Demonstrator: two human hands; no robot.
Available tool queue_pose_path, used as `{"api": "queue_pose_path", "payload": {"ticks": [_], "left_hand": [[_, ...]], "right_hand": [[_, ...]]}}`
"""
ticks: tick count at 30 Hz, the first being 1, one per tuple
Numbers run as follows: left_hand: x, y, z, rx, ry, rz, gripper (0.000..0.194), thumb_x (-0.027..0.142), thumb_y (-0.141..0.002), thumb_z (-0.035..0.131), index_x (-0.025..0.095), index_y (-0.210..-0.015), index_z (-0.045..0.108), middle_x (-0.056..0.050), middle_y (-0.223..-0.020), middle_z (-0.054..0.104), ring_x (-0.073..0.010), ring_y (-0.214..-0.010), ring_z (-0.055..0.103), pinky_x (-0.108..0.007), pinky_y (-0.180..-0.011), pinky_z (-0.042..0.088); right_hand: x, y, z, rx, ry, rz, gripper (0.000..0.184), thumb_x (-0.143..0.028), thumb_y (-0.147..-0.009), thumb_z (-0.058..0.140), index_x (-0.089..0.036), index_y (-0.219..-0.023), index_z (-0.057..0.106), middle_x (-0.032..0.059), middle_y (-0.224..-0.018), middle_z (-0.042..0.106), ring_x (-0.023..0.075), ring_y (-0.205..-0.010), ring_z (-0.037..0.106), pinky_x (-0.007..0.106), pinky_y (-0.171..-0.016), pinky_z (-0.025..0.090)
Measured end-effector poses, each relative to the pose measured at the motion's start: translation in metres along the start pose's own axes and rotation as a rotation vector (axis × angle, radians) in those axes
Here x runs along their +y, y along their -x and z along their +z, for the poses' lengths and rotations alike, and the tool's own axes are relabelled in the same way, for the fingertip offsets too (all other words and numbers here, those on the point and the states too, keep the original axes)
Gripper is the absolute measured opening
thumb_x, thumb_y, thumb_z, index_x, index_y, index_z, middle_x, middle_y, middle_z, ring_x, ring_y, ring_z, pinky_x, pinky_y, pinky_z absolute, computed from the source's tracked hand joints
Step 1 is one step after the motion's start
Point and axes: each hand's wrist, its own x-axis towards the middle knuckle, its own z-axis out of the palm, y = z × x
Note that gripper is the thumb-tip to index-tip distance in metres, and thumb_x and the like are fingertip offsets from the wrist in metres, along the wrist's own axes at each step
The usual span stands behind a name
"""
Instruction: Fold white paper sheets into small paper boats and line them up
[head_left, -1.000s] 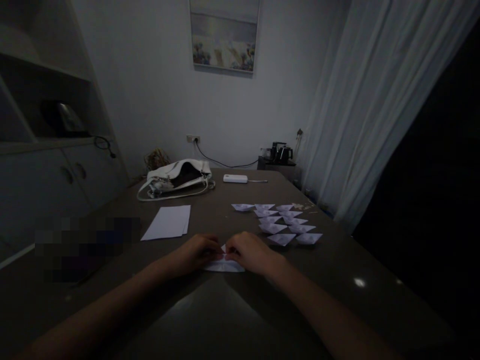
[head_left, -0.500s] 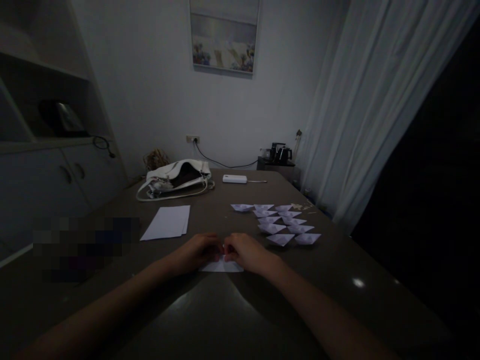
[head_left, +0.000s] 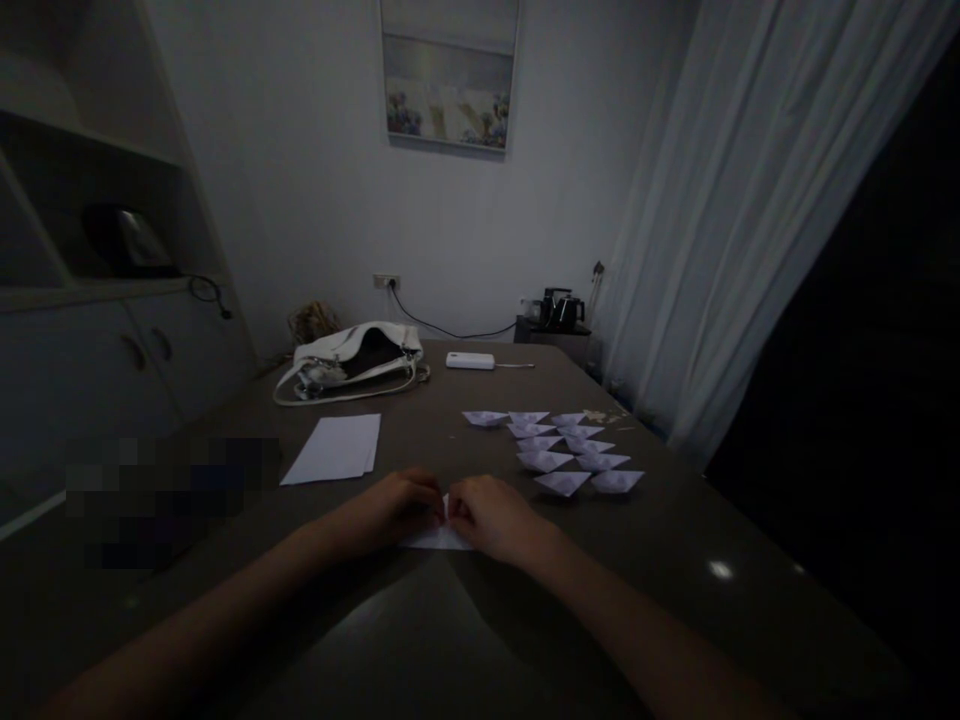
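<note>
A folded sheet of white paper (head_left: 439, 539) lies on the dark table in front of me, partly covered by my hands. My left hand (head_left: 405, 508) pinches it from the left, fingers curled and closed. From the right, my right hand (head_left: 487, 513) grips the same paper, its fingertips nearly meeting those of the left. The fold's upper part is mostly hidden behind the fingers. Ahead and to the right stand several folded paper boats (head_left: 545, 461) in loose rows. A small stack of white paper sheets (head_left: 334, 447) lies ahead of my left hand.
Farther back on the table (head_left: 420, 640) are a white handbag (head_left: 360, 350) with its strap and a white power bank (head_left: 470, 361) with a short cord. Light-coloured scraps (head_left: 596, 415) lie near the right edge. A pale curtain (head_left: 697, 220) hangs on the right.
My right hand has shifted slightly down and covers more of the paper's right end. Both hands keep hold of the paper; the view has tilted very slightly.
</note>
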Motion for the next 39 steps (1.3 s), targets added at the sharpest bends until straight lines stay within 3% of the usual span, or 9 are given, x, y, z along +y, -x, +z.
{"api": "queue_pose_path", "payload": {"ticks": [3,9,16,22,29,39], "left_hand": [[-0.003,-0.001,0.0,0.0,0.033,0.005,0.014,0.016,-0.085,0.055,0.018,-0.089,0.068,-0.006,-0.095,0.063,-0.0177,-0.089,0.06,-0.025,-0.078,0.044],[-0.008,-0.003,0.002,-0.003,0.075,0.001,0.013,0.021,-0.087,0.055,0.018,-0.088,0.068,-0.005,-0.096,0.063,-0.0169,-0.087,0.06,-0.023,-0.076,0.043],[-0.002,-0.005,0.001,0.0,0.099,-0.047,0.013,0.03,-0.082,0.062,0.018,-0.084,0.068,-0.005,-0.095,0.062,-0.0183,-0.086,0.059,-0.024,-0.074,0.042],[0.0,-0.008,0.002,0.004,0.054,-0.081,0.008,0.02,-0.081,0.059,0.017,-0.081,0.067,-0.005,-0.092,0.059,-0.0194,-0.088,0.056,-0.025,-0.075,0.04],[-0.011,-0.002,-0.006,-0.025,-0.053,-0.193,0.019,0.035,-0.076,0.065,0.016,-0.077,0.062,-0.004,-0.088,0.054,-0.0204,-0.085,0.051,-0.026,-0.071,0.04],[-0.012,0.008,-0.022,-0.117,-0.069,-0.356,0.025,0.041,-0.072,0.066,0.017,-0.071,0.057,-0.001,-0.083,0.054,-0.0187,-0.079,0.05,-0.025,-0.065,0.038]], "right_hand": [[0.003,-0.001,0.005,0.027,-0.078,0.018,0.017,-0.03,-0.076,0.068,-0.015,-0.083,0.065,0.0042,-0.078,0.066,0.0127,-0.066,0.057,0.02,-0.053,0.031],[0.006,-0.007,0.005,-0.018,-0.225,0.086,0.014,-0.023,-0.074,0.071,-0.013,-0.081,0.066,0.0028,-0.074,0.065,0.0099,-0.063,0.056,0.018,-0.053,0.032],[0.008,-0.009,0.003,-0.033,-0.247,0.069,0.012,-0.019,-0.071,0.071,-0.013,-0.08,0.066,0.0025,-0.074,0.066,0.0102,-0.064,0.058,0.018,-0.054,0.035],[0.016,-0.009,-0.001,-0.088,-0.155,0.084,0.016,-0.02,-0.067,0.074,-0.016,-0.08,0.066,0.0003,-0.074,0.066,0.0102,-0.064,0.058,0.018,-0.053,0.034],[0.026,-0.006,-0.014,-0.197,-0.071,0.168,0.019,-0.027,-0.066,0.076,-0.018,-0.08,0.067,0.0,-0.077,0.067,0.01,-0.065,0.059,0.018,-0.051,0.034],[0.033,-0.001,-0.027,-0.29,-0.028,0.233,0.015,-0.022,-0.066,0.074,-0.016,-0.079,0.069,0.002,-0.077,0.07,0.0112,-0.063,0.061,0.017,-0.046,0.032]]}}
